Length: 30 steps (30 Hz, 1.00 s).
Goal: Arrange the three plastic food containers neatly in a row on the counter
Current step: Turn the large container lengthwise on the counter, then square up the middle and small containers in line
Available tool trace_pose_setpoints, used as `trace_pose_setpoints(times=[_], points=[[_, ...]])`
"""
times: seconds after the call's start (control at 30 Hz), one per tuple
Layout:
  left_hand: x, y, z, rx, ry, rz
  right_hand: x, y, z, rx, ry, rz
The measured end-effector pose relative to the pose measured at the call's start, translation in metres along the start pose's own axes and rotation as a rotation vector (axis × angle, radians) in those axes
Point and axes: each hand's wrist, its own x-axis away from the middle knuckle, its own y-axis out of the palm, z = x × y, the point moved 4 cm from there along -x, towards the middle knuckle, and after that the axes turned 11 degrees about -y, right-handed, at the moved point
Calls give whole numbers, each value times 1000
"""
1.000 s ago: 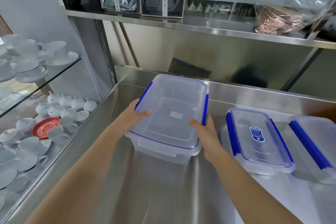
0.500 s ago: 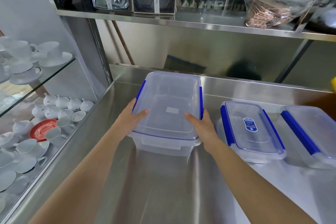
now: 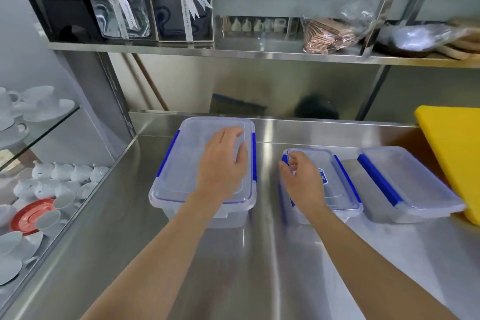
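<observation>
Three clear plastic containers with blue clips stand on the steel counter (image 3: pixel 259 280). The large container (image 3: pixel 181 163) is at the left, near the back wall. My left hand (image 3: pixel 223 166) lies flat on its lid, fingers spread. The middle container (image 3: pixel 340 187) is smaller and carries a blue label. My right hand (image 3: pixel 301 182) rests on its left part, fingers curled at the lid's near-left corner. The third container (image 3: pixel 407 184) stands at the right, untouched.
A yellow board (image 3: pixel 457 153) leans at the far right, touching the third container. A steel shelf (image 3: pixel 233 52) overhead holds ribboned boxes and bagged items. Left of the counter, a glass case holds white cups and a red saucer (image 3: pixel 31 215).
The large container went from held at its sides to standing on the counter. My left hand moved onto its lid. My right hand left it and went to the middle container.
</observation>
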Motion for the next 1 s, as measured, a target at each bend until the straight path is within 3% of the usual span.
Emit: trace_pose_setpoints(times=[0.07,0.2,0.43,0.57,0.73,1.0], points=[[24,31,33,67,105,-90,5,-19,11,60,-11,81],[65,96,48,164,-32,-307,15,-47,39,203,-64,159],[93,152,18,260,-316,-567,36,-60,108,211,24,-106],[92,164,7,222,-385,-586,38,-56,128,156,24,-199],[86,179,2,197,-430,-587,29,-52,141,93,48,-188],[62,201,-2,174,-504,-613,-2,-43,152,187,14,-187]])
